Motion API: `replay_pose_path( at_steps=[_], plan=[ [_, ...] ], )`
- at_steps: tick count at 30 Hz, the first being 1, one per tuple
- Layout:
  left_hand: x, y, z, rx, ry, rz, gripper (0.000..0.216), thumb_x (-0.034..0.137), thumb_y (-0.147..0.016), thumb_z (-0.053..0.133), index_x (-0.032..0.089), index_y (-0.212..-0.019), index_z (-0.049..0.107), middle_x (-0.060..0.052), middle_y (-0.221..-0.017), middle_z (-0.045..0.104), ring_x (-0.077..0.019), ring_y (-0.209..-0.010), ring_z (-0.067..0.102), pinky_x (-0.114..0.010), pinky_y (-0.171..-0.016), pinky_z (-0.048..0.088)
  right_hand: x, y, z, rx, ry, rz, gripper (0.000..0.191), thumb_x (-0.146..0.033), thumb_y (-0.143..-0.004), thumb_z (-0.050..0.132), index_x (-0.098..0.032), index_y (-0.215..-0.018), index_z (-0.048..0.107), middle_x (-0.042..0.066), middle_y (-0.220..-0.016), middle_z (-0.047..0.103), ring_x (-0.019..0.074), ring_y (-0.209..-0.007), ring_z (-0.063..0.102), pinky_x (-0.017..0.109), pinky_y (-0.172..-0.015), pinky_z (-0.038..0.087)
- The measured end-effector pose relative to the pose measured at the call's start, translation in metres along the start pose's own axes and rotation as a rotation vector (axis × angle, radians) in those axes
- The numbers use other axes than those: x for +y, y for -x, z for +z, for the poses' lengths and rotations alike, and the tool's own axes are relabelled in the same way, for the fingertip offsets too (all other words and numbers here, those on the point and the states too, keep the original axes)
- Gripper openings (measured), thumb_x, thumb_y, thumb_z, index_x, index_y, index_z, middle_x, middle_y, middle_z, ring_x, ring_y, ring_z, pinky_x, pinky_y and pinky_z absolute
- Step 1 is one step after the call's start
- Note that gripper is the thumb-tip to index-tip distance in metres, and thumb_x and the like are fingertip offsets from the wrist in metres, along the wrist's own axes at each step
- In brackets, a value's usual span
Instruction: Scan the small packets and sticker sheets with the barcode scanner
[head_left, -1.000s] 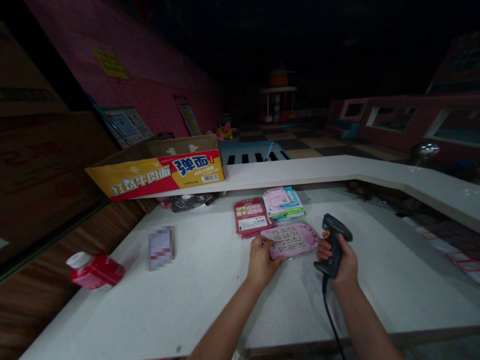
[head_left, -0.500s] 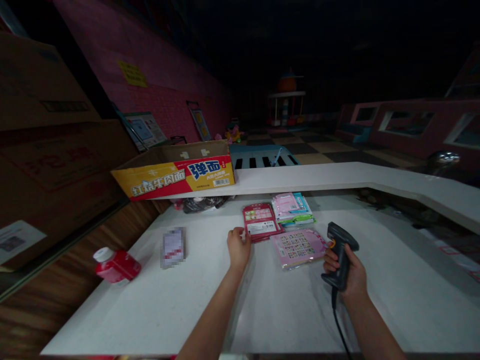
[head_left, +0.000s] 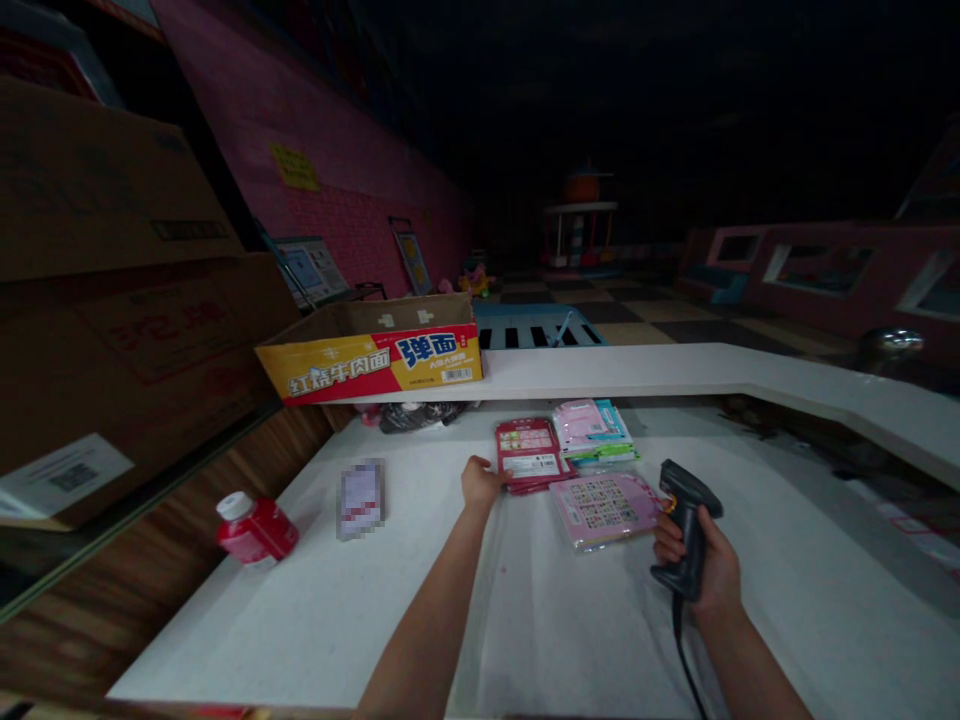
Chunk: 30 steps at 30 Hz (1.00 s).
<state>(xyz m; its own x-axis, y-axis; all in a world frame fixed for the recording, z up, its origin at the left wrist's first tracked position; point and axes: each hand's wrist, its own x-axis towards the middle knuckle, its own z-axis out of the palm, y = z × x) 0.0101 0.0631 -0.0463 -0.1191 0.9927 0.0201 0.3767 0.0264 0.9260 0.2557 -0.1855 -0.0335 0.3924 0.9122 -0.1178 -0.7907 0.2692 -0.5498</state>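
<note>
- first, white-capped red bottle (head_left: 259, 532) on white counter (head_left: 337, 620)
- left hand (head_left: 482, 485), at near-left corner of maroon packet stack (head_left: 529, 445); whether gripping, cannot tell
- pink patterned packet (head_left: 604, 506), flat, just in front of maroon packet stack
- right hand (head_left: 718, 575), wrapped round black corded barcode scanner (head_left: 691, 540)

Dim overall; upper background nearly black, with the white counter (head_left: 337, 620) the brightest broad area. Small glare on the metal dome (head_left: 892, 348); wide-angle stretch toward the edges. Fine print soft; pixelated patch (head_left: 361, 498) at left.
</note>
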Motion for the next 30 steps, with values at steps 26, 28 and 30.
replay_pose_path(
  at_steps=[26, 28, 30],
  plan=[
    [-0.036, 0.046, -0.059, -0.125, 0.756, 0.154, 0.055, 0.063, -0.069, 0.071, 0.02, -0.094, 0.047, -0.008, -0.102, 0.068, -0.0209, -0.085, 0.069, -0.036, -0.071, 0.06, 0.092, 0.037, 0.114, -0.048, 0.842, 0.051, 0.048, -0.058, -0.069, 0.075, -0.019, -0.091, 0.058, -0.008, -0.05, 0.052, 0.008, -0.035, 0.043, 0.019, -0.033, 0.034],
    [-0.036, 0.046, -0.059, -0.115, 0.769, 0.153, 0.055, 0.063, -0.07, 0.071, 0.02, -0.094, 0.046, -0.008, -0.104, 0.067, -0.0211, -0.086, 0.069, -0.036, -0.072, 0.059, 0.097, 0.04, 0.113, -0.066, 0.905, 0.044, 0.045, -0.059, -0.069, 0.074, -0.019, -0.085, 0.057, -0.009, -0.047, 0.05, 0.0082, -0.033, 0.041, 0.02, -0.032, 0.033],
    [-0.037, 0.046, -0.059, -0.113, 0.763, 0.159, 0.054, 0.063, -0.071, 0.07, 0.02, -0.095, 0.046, -0.008, -0.105, 0.067, -0.0208, -0.085, 0.069, -0.037, -0.073, 0.059, 0.097, 0.042, 0.113, -0.067, 0.958, 0.041, 0.044, -0.059, -0.07, 0.072, -0.02, -0.081, 0.056, -0.008, -0.044, 0.049, 0.0087, -0.032, 0.041, 0.021, -0.032, 0.033]
  ],
)
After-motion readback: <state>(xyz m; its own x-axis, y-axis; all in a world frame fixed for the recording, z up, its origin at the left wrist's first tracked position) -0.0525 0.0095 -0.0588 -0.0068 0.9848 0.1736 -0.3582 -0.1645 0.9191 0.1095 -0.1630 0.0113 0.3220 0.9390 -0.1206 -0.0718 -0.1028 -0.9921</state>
